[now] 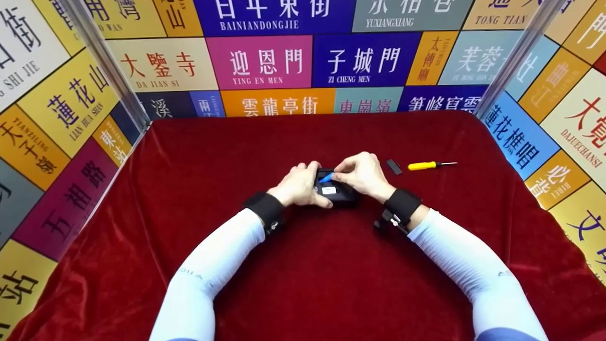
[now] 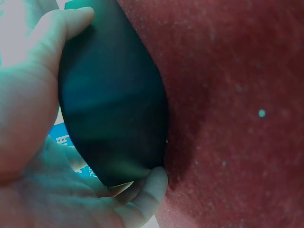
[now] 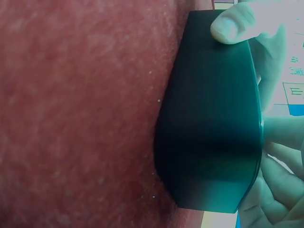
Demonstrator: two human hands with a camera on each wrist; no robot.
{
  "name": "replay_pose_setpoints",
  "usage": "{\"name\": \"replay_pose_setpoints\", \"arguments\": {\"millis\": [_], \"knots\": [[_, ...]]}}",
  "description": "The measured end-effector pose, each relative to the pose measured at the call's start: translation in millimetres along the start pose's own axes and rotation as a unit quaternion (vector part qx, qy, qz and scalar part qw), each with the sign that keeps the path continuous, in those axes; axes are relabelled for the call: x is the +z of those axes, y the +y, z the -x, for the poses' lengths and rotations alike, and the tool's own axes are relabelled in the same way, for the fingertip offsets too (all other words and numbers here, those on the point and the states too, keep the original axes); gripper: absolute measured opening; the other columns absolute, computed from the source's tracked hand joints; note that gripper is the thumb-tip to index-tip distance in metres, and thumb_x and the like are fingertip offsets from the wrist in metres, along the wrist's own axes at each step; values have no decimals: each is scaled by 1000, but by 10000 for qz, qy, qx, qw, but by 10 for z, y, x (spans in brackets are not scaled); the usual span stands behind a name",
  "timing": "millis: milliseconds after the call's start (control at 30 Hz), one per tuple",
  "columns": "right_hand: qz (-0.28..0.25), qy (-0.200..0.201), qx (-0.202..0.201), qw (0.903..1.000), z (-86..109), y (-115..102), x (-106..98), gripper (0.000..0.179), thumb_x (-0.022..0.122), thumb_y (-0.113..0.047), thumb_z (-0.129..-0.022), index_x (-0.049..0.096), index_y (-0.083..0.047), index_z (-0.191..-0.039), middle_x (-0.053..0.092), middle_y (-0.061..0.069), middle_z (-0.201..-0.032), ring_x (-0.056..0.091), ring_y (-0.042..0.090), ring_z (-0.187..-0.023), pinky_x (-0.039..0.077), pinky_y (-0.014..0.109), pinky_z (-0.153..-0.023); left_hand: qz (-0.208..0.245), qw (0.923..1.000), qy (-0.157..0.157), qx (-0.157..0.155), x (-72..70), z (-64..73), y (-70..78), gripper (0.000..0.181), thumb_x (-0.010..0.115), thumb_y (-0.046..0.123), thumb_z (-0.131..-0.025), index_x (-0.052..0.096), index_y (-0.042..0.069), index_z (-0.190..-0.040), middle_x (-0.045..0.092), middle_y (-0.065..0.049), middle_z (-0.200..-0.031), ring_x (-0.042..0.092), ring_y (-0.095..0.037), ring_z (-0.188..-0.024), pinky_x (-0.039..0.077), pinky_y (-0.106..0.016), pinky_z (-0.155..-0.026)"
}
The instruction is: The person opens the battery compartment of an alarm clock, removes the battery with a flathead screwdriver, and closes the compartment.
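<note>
A black box-shaped device (image 1: 342,195) with a white label lies on the red cloth, its labelled face up and a recess toward its far side. My left hand (image 1: 298,184) grips its left end, thumb at the near edge and fingers at the far edge. In the left wrist view, thumb and fingertips span the device's dark, smooth side (image 2: 114,95). Between the thumb and fingers of my right hand (image 1: 363,176) is a slim blue battery-like piece (image 1: 326,178), its end at the recess. The device hides most of the right fingers in the right wrist view.
Right of the hands lies a small black cover (image 1: 394,166). Beyond it is a yellow-handled screwdriver (image 1: 423,166), tip pointing right. Red cloth (image 1: 303,274) covers the table, and sign-patterned panels (image 1: 265,61) stand behind and at both sides.
</note>
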State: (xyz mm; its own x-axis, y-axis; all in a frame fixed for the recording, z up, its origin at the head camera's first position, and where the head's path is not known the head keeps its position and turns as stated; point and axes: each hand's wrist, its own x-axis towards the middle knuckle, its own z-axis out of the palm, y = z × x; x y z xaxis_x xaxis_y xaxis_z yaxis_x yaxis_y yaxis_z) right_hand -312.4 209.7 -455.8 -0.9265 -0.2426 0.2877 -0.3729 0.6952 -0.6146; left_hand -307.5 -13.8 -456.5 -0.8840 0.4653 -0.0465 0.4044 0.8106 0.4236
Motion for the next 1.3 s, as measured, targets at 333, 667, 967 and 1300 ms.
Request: {"name": "replay_pose_setpoints", "arguments": {"millis": [333, 667, 967, 1300], "knots": [[80, -484, -346, 9982, -25, -1, 27, 23, 93, -12, -92, 89, -5, -113, 88, 13, -104, 87, 31, -93, 69, 46, -84, -9, 10000, -25, -14, 15, 15, 4, 104, 101, 56, -76, 51, 7, -152, 64, -26, -138, 65, -45, -131, 58, -55, -113], [487, -658, -890, 9927, -52, 7, -5, 20, 89, -14, -94, 90, -7, -113, 88, 13, -104, 82, 32, -89, 55, 35, -75, -5, 10000, 0, 60, 26, -3, 13, 103, 101, 55, -76, 51, 8, -153, 65, -25, -139, 65, -45, -131, 58, -54, -113], [80, -746, -455, 9961, -60, -4, -58, 20, 87, -18, -95, 90, -7, -112, 89, 10, -104, 85, 26, -90, 50, 17, -70, 3, 10000, -9, 56, 14, -1, 21, 103, 101, 55, -76, 51, 7, -153, 64, -26, -139, 65, -46, -131, 58, -54, -113], [-199, -672, -82, 9975, -64, -62, -161, 20, 90, -19, -94, 91, -10, -112, 89, 9, -105, 84, 26, -93, 51, 12, -71, 17, 10000, 10, -22, -13, 14, 10, 106, 101, 55, -75, 50, 8, -155, 64, -25, -140, 64, -45, -131, 58, -55, -113]]}}
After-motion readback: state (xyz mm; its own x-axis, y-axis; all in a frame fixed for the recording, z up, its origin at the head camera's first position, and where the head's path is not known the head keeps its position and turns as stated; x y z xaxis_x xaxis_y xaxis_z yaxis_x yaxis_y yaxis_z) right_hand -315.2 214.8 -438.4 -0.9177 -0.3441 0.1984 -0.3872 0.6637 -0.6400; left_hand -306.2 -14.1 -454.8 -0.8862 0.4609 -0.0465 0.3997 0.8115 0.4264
